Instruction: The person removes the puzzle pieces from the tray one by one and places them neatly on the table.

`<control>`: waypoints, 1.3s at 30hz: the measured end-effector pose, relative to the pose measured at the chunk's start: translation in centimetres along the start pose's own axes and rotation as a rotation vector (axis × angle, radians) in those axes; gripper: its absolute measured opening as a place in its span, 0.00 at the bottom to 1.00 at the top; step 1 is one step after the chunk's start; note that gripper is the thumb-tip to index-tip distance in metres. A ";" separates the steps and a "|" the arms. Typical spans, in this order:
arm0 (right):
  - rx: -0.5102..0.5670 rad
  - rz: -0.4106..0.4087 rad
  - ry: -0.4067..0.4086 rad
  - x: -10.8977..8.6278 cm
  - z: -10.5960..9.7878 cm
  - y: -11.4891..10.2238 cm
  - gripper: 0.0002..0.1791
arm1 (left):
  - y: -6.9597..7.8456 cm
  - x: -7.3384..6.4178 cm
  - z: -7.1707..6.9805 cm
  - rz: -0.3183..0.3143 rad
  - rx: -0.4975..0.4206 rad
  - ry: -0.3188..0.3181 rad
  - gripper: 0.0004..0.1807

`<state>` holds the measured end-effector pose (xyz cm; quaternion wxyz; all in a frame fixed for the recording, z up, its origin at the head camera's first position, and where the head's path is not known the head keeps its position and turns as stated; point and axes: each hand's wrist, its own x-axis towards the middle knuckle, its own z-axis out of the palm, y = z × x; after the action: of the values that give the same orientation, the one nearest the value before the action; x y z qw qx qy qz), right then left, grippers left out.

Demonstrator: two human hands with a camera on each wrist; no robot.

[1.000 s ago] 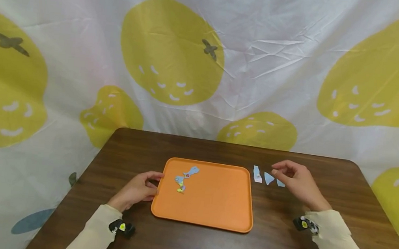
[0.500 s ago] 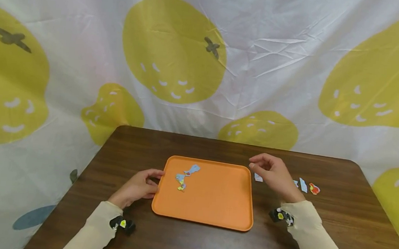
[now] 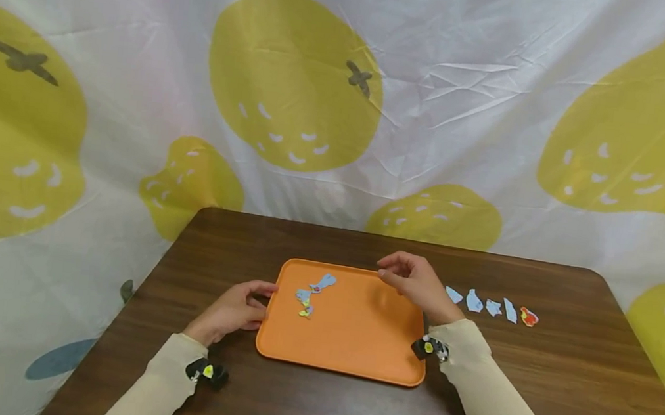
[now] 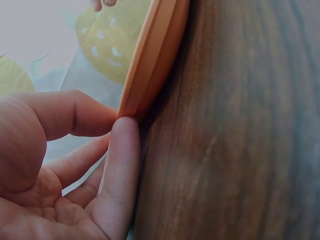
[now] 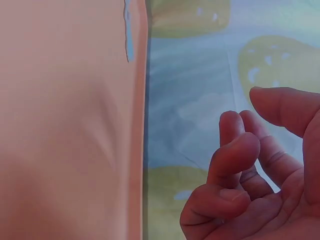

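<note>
At the left edge of an orange tray [image 3: 338, 350], my left hand [image 3: 234, 311] holds the rim. Close up in the left wrist view, a bent digit and a straighter fingertip [image 4: 126, 131] meet at that rim. Several joined paper scraps [image 3: 307, 295], pale blue with bits of yellow and red, lie on the tray's left part. My right hand [image 3: 417, 284] hovers over the tray's far right corner. Its fingers are loosely curled and the thumb stands apart from them. Nothing shows between them in the right wrist view, where a blue scrap [image 5: 128, 42] lies near the tray rim.
Right of the tray, a row of torn paper scraps lies on the dark wooden table [image 3: 566, 386]. It includes a light blue scrap [image 3: 475, 301] and a red-orange scrap [image 3: 529, 317]. A white curtain [image 3: 410, 135] with yellow fruit hangs behind.
My right hand has moved left from above the row of scraps to the tray's far right corner, uncovering several scraps. My left hand stays at the tray rim.
</note>
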<state>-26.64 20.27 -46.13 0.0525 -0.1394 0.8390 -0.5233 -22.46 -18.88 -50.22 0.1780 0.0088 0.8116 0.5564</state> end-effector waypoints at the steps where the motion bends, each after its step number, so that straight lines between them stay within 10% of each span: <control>1: -0.002 -0.003 -0.008 0.2 0.2 0.0 0.16 | 0.1 0.0 0.0 0.001 -0.001 -0.002 0.31; 39: -0.196 -0.064 -0.325 6.9 7.5 0.0 0.22 | -0.4 0.2 0.0 0.006 -0.031 -0.009 0.32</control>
<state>-31.46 11.77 -49.13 0.1567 -0.2531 0.8616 -0.4111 -22.59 -18.97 -50.61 0.1804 0.0110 0.8021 0.5692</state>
